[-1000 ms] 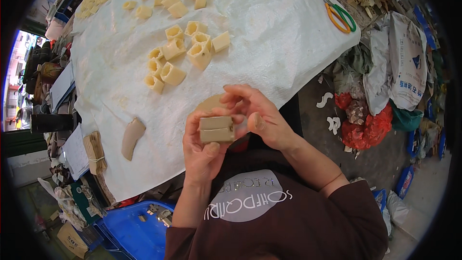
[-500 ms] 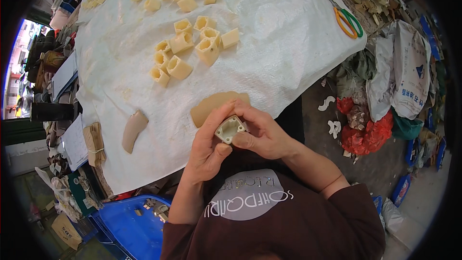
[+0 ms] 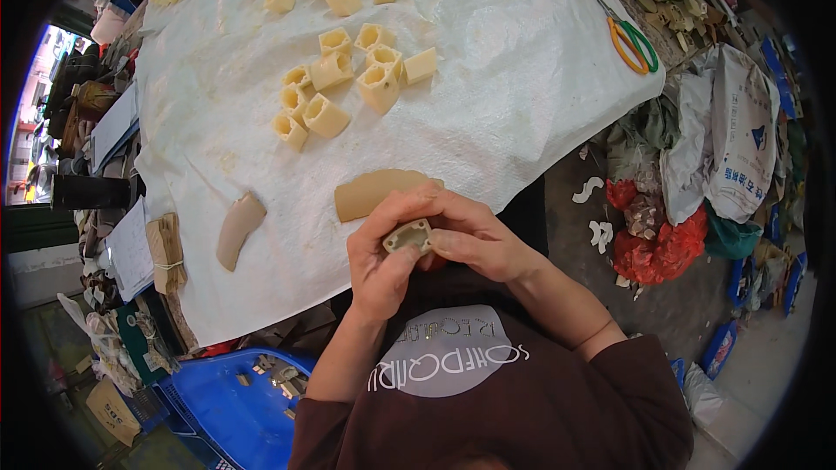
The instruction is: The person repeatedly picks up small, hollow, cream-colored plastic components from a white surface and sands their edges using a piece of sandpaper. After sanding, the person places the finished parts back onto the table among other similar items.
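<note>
- Well, the tabletop (image 3: 488, 104) is spreading out widest, and a white sheet is covering it.
- Down at the lower left, a blue bin (image 3: 231, 418) is sitting beside the person, and small loose bits are lying inside.
- The 2 hands are meeting in front of the chest: the left hand (image 3: 376, 257) is pinching a housing, its thumb pressing at the opening, while the right hand (image 3: 477, 239) is gripping the other side, its thumb resting near a corner. The fingers are curling together around the far side.
- Scissors with 1 orange and 1 green handle (image 3: 646, 48) are lying at the far right.
- 2 tan pieces (image 3: 370, 196) are resting on the sheet, 1 of them just beyond the hands.
- Cream hollow blocks (image 3: 326, 116) are clustering farther off.
- The small grey-green housing (image 3: 417, 232) is sitting between both hands, its hollow side facing up.
</note>
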The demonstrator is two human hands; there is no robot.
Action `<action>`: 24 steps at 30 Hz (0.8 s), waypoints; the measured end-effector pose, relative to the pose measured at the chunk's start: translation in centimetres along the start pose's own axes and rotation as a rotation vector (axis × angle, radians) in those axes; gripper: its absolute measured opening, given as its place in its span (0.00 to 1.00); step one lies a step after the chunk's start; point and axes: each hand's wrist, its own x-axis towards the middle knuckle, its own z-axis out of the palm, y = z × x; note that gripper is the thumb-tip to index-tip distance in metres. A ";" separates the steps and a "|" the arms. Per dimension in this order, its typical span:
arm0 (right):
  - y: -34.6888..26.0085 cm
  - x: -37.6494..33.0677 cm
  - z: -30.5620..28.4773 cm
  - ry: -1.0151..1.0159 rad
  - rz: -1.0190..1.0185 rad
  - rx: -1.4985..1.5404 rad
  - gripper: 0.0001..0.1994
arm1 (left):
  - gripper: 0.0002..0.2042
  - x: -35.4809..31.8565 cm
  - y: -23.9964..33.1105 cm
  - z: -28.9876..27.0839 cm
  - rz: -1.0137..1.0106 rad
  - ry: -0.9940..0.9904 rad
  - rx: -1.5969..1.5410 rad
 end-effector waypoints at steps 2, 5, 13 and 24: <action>0.3 0.2 0.4 0.038 -0.044 -0.003 0.14 | 0.21 0.2 -0.3 0.3 0.045 0.028 -0.069; 1.5 0.2 0.6 0.093 -0.173 -0.074 0.12 | 0.21 0.3 -0.9 -0.1 0.127 -0.004 0.021; 2.0 0.0 0.4 0.159 -0.135 -0.033 0.14 | 0.19 0.1 -0.8 -0.1 0.022 0.049 0.038; 1.5 0.0 0.1 0.115 -0.309 -0.671 0.21 | 0.19 -0.1 -0.3 -0.2 -0.072 0.032 -0.113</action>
